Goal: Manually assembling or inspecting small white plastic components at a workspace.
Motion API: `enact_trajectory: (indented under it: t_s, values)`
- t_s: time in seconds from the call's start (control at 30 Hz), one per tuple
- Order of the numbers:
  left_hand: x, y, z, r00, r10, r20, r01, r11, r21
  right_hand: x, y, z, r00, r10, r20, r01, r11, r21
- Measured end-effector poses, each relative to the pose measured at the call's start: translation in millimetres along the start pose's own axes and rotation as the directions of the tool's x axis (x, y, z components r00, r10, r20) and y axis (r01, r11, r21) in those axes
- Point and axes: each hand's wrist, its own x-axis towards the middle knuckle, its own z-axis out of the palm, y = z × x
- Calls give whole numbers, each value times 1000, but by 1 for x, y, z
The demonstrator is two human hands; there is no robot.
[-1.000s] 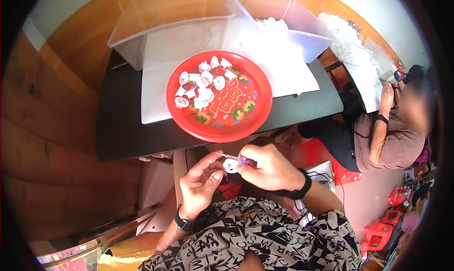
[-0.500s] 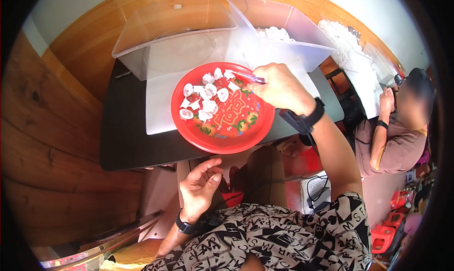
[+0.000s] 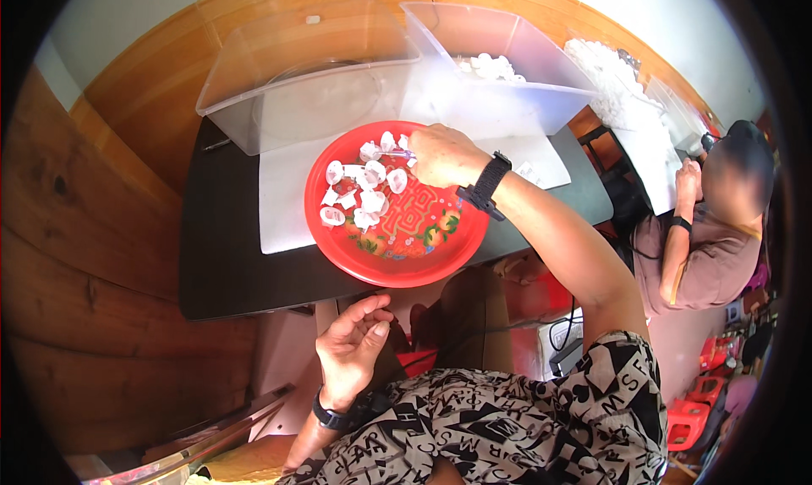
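A red round plate (image 3: 423, 261) lies on the black table (image 3: 220, 265), with several small white pieces (image 3: 365, 189) heaped on its far left part. My right hand (image 3: 444, 155), with a black watch on the wrist, reaches over the plate's far edge beside the white pieces. Its fingers are closed on a thin purple tool (image 3: 401, 153) whose tip pokes out toward the pieces. My left hand (image 3: 355, 343) hangs below the table's near edge over my lap, palm up and fingers loosely curled, holding nothing.
Two clear plastic bins stand at the back: the left bin (image 3: 296, 71) looks empty, the right bin (image 3: 516, 87) holds white pieces. A white sheet (image 3: 283, 206) lies under the plate. Another person (image 3: 710, 240) sits at the right, with red stools (image 3: 694, 417) behind.
My right hand rose from my lap with the purple tool, went to the plate's far edge and now sits lower over the white pieces. My left hand stayed below the table.
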Motion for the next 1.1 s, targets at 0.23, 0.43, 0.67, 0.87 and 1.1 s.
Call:
enact_trajectory:
  t_s: [0.23, 0.43, 0.67, 0.87, 1.1]
  values:
    - [-2, -2, 4, 998, 40, 41, -37, 997, -69, -78, -10, -31, 973, -157, -170, 193, 956, 220]
    - [-5, -9, 10, 971, 64, 230, 12, 950, -313, -179, -46, 20, 855, -380, -353, 445, 887, 122]
    - [-14, -9, 12, 972, -37, 232, 92, 969, -231, -202, -58, 57, 890, -312, -333, 395, 892, 220]
    - [-10, -8, 15, 969, -145, 199, 196, 943, -268, -200, -56, 72, 856, -326, -401, 454, 845, 283]
    - [-8, -15, 14, 969, -188, 158, 230, 922, -312, -203, -47, 85, 869, -224, -441, 460, 692, 557]
